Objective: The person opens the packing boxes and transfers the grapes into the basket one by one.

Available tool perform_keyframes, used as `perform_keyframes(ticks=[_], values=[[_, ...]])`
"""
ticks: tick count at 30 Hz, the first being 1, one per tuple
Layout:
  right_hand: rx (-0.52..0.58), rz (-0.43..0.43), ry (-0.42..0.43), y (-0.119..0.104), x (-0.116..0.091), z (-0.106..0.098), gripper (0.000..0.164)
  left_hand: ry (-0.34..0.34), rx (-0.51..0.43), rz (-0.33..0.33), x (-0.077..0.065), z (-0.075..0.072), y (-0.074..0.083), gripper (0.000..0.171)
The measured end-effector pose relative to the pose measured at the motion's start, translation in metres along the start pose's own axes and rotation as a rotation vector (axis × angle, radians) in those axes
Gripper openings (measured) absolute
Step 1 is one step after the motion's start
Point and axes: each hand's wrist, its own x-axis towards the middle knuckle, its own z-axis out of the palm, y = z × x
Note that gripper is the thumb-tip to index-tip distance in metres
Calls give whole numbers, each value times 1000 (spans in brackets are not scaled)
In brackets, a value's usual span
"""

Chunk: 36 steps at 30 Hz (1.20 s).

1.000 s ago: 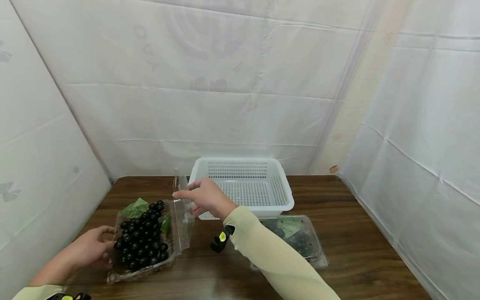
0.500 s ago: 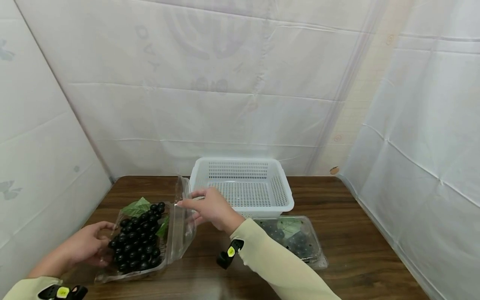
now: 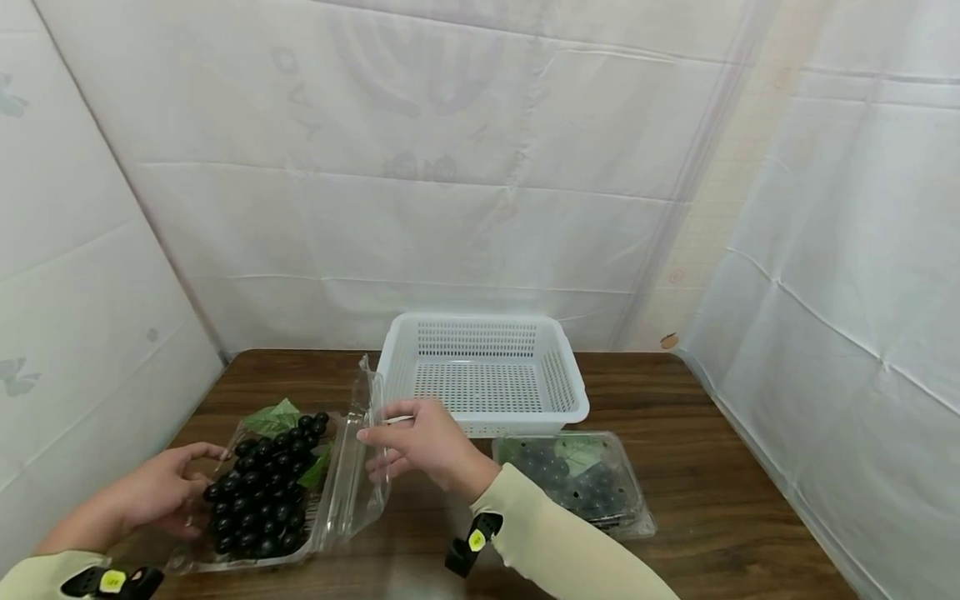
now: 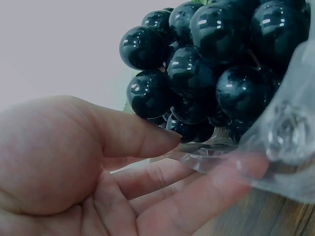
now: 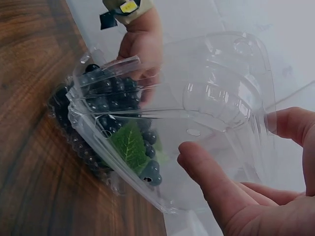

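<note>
A bunch of black grapes [image 3: 258, 496] with green leaves [image 3: 273, 418] lies in an open clear plastic clamshell box [image 3: 251, 565] at the front left of the table. My left hand [image 3: 153, 496] grips the box's left side; in the left wrist view the thumb lies at the rim beside the grapes [image 4: 192, 73] and the fingers reach under the clear plastic. The hinged lid [image 3: 348, 483] stands raised at the box's right side. My right hand [image 3: 431, 446] pinches its edge, with thumb and fingers on either side of the lid [image 5: 221, 93] in the right wrist view.
Behind my right hand stands a white perforated basket [image 3: 573, 408]. A second clear box [image 3: 577, 479], closed over dark grapes and a leaf, sits right of centre on the brown wooden table [image 3: 720, 483]. White sheeting [image 3: 480, 208] encloses the back and sides.
The clamshell box with its grapes has shifted slightly left and toward me, both hands moving with it. My right hand has come down and nearer with the lid.
</note>
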Motion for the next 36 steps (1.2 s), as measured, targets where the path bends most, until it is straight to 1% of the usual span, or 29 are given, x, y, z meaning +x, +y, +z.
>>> perform_keyframes(ticks=[3,7,14,17,20,29,34,36], values=[[14,-12,0,4,-6,1,50,8,14,-4,-1,0,0,52],[40,-21,0,8,-13,1,53,15,20,-8,-3,0,0,53],[84,-29,-19,18,-23,-3,54,1,15,-32,-4,-2,-1,53],[107,-31,-32,21,-27,-6,51,-6,9,-44,-4,-3,-2,53],[120,-26,-36,25,-31,-7,50,-18,0,-46,-5,-4,-3,52],[161,-9,-12,35,-41,-7,49,-12,11,-51,-9,-6,-5,50],[206,14,4,42,-47,-9,51,-13,9,-57,-11,-6,-6,50],[228,14,10,45,-49,-9,49,-20,3,-59,-11,-7,-7,50]])
